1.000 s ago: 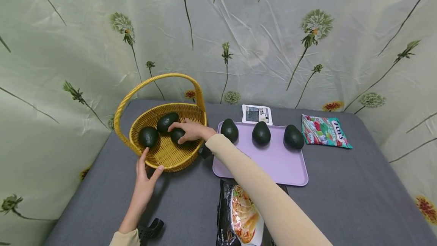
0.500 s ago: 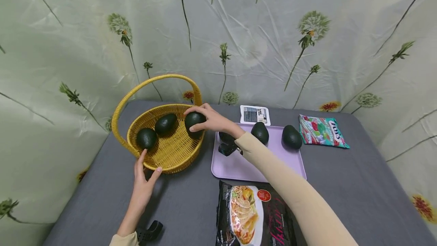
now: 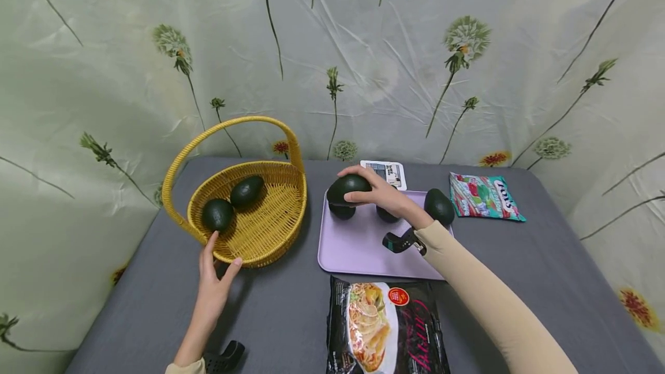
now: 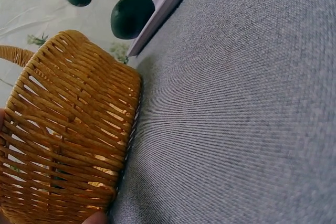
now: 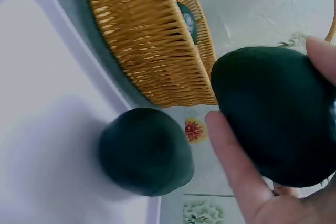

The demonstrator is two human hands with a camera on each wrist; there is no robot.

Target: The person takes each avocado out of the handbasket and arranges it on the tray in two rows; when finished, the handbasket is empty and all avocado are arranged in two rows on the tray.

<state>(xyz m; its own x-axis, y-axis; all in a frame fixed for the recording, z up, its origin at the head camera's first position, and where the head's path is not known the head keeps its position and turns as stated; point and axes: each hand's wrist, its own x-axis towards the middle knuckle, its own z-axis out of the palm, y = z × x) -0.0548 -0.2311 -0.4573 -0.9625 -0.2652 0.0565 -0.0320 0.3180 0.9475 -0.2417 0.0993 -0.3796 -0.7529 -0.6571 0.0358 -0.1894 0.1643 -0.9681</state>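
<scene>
My right hand grips a dark green avocado above the left end of the lilac tray, fingers and thumb on opposite sides of it. Below it, a tray avocado is partly covered in the head view. A middle avocado is mostly hidden by the hand, and another avocado lies at the tray's right. With fingers spread, my left hand touches the front rim of the yellow wicker basket. Inside the basket lie two avocados, one at the left and one farther back.
A black noodle package lies in front of the tray. Behind the tray is a white labelled packet, and a teal candy bag lies to its right. The basket's tall handle arches over its left and back. Grey cloth covers the table.
My right hand has lifted an avocado out of the basket and carried it right, over the tray. The left hand has stayed at the basket's rim.
</scene>
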